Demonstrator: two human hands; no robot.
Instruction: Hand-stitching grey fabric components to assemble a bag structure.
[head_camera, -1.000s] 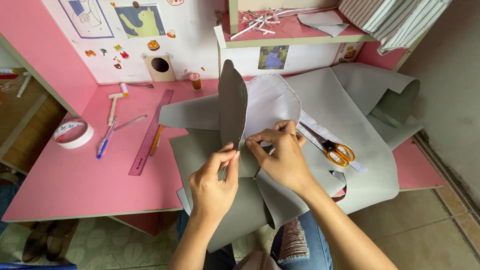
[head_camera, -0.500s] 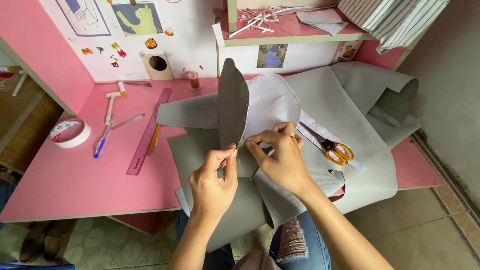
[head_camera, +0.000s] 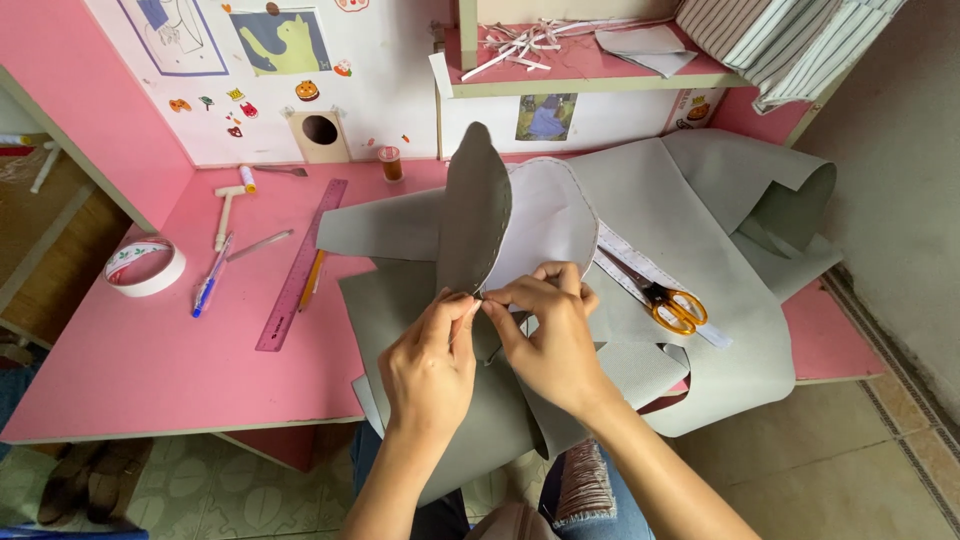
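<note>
above the pink desk (head_camera: 150, 370), both hands, left (head_camera: 430, 365) and right (head_camera: 550, 335), pinch the grey curved piece (head_camera: 475, 205).

**Matt grey sheet, glossy pink desk**

The grey sheet (head_camera: 690, 220) spread over the right of the desk looks like matt, smooth leatherette, pliable enough to curl at its far right edge. The curved piece (head_camera: 475, 210) standing upright at the centre is the same matt grey, with a paler, cloth-like backing (head_camera: 545, 225) beside it. The desk (head_camera: 150, 360) is pink laminate with a faint sheen. On the right, the scissors (head_camera: 665, 297) have dull metal blades and glossy orange plastic handles. At left, the ruler (head_camera: 300, 265) is translucent pink plastic, and the tape roll (head_camera: 145, 267) looks papery white.
</note>
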